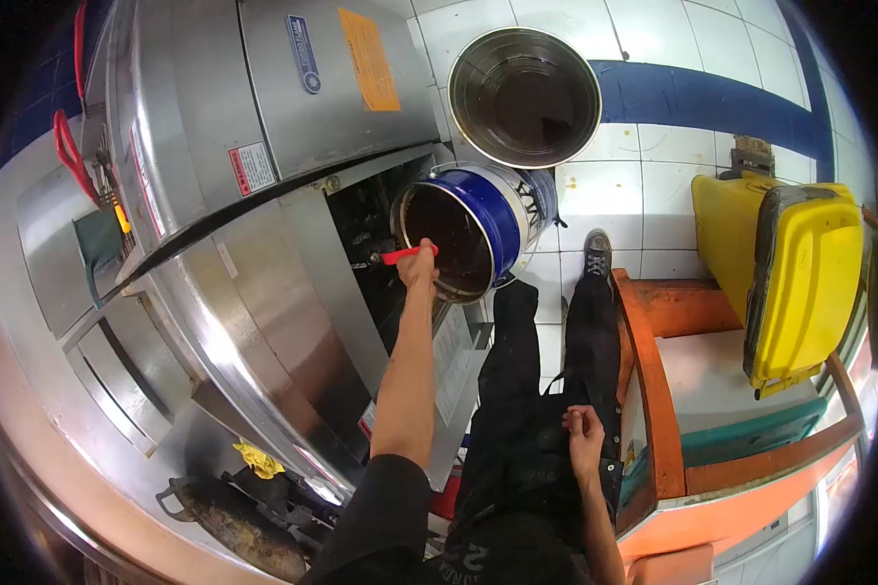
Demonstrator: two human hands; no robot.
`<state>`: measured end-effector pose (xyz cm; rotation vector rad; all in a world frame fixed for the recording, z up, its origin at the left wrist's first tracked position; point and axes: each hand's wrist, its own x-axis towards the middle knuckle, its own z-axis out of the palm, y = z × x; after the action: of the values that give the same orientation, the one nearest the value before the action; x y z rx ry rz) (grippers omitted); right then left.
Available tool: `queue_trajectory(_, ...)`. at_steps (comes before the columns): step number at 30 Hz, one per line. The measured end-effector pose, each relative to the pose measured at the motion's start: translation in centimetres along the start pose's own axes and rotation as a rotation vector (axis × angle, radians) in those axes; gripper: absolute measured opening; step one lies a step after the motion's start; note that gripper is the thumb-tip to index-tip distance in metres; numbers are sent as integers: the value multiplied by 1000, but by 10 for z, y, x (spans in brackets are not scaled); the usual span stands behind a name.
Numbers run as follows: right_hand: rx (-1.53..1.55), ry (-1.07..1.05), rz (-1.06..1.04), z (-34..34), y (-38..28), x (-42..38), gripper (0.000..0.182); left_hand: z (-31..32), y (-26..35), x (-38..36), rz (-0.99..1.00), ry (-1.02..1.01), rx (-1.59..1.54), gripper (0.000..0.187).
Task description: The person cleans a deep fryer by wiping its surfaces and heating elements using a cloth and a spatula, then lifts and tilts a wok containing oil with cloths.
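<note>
My left hand [419, 265] is closed round a red handle [396, 257] in front of the open cabinet of a steel appliance. Close behind it, a blue and white bucket [502, 219] holds dark liquid, its mouth facing the cabinet. Above the bucket in view, a large round metal pot [456, 107] on the tiled floor has dark liquid inside. My right hand [583, 429] hangs over my dark clothing near my thigh, fingers curled in; whether they hold anything is too small to tell.
Steel appliances [205, 97] line the left side. A yellow lidded bin [810, 283] and an orange wooden frame [654, 390] stand at the right. A blackened pan [234, 522] and a yellow cloth [259, 461] lie at the lower left. My shoe [597, 255] is on white tiles.
</note>
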<state>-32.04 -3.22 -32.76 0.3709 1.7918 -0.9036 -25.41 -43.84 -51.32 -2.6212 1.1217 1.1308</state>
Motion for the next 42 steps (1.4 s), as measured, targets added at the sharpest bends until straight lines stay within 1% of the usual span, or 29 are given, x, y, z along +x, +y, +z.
queue_trajectory(1,20,-3,13,0,0,0,16,-1,-6,1,-5,5,5,38)
queue_trajectory(3,42,-11,27,2,-1,3,16,-4,-15,1,54,-91,-4,40)
queue_trajectory(4,67,-5,16,2,0,2,16,-15,-34,2,45,-82,-2,40)
queue_trajectory(6,99,1,3,-1,-5,6,16,-48,-70,-4,274,140,696,60)
queue_trajectory(7,98,1,-1,-3,-9,6,17,-68,-63,-17,279,97,731,65)
queue_trajectory(9,104,2,1,1,-10,8,17,-84,-60,-8,250,15,804,68)
queue_trajectory(10,91,-2,-3,2,-8,10,17,-85,-62,-8,242,18,807,68)
queue_trajectory(12,72,-6,-11,1,-3,11,18,-81,-64,-9,271,174,855,72)
queue_trajectory(15,112,4,0,3,5,8,18,-88,-87,14,317,217,807,79)
queue_trajectory(18,89,-12,-38,-7,8,9,18,-81,-81,2,286,275,872,88)
queue_trajectory(21,109,10,-43,-7,9,10,21,-80,-65,-19,226,242,854,91)
queue_trajectory(22,108,-10,-48,-8,12,11,21,-76,-70,-21,359,415,828,82)
queue_trajectory(23,102,-29,-53,-10,15,9,21,-71,-75,-25,354,418,718,80)
queue_trajectory(24,91,-41,-62,-13,13,6,21,-61,-61,-56,347,423,598,79)
queue_trajectory(25,70,-44,-61,-14,8,4,20,-50,-63,-80,704,542,438,69)
queue_trajectory(26,45,-59,-65,-14,0,2,18,-50,-63,-110,747,201,308,49)
queue_trajectory(28,62,-96,-133,-21,-15,-1,19,-66,-49,-216,889,-239,201,26)
queue_trajectory(29,102,-100,-167,-24,-22,-3,21,-72,-64,-243,1032,-429,94,30)
queue_trajectory(31,-116,-70,-343,-39,-31,1,27,-149,-35,-336,915,-624,58,34)
queue_trajectory(32,-73,-95,-308,-43,-40,4,28,-187,-31,-362,986,-644,-79,34)
queue_trajectory(33,-35,-105,-270,-50,-50,4,28,-232,-18,-386,972,-608,-119,29)
queue_trajectory(35,-55,-69,-268,-61,-67,-4,27,-310,-27,-394,1022,-331,-171,21)
queue_trajectory(36,-7,-101,-287,-72,-65,-3,27,-348,-39,-383,994,-73,-176,11)
queue_trajectory(37,41,-130,-306,-86,-51,11,26,-384,-54,-346,1211,296,-243,6)
queue_trajectory(38,167,-185,-349,-113,-12,53,25,-424,-65,-324,968,470,-278,6)
queue_trajectory(39,151,-170,-377,-114,-25,43,25,-471,-63,-310,643,581,-158,9)
queue_trajectory(40,148,-123,-311,-115,-34,27,25,-499,-92,-258,649,744,-217,13)
queue_trajectory(41,156,-61,-245,-117,-39,12,25,-521,-137,-202,689,1041,168,27)
queue_trajectory(42,92,19,-197,-117,-50,-1,27,-542,-161,-171,611,1007,363,45)
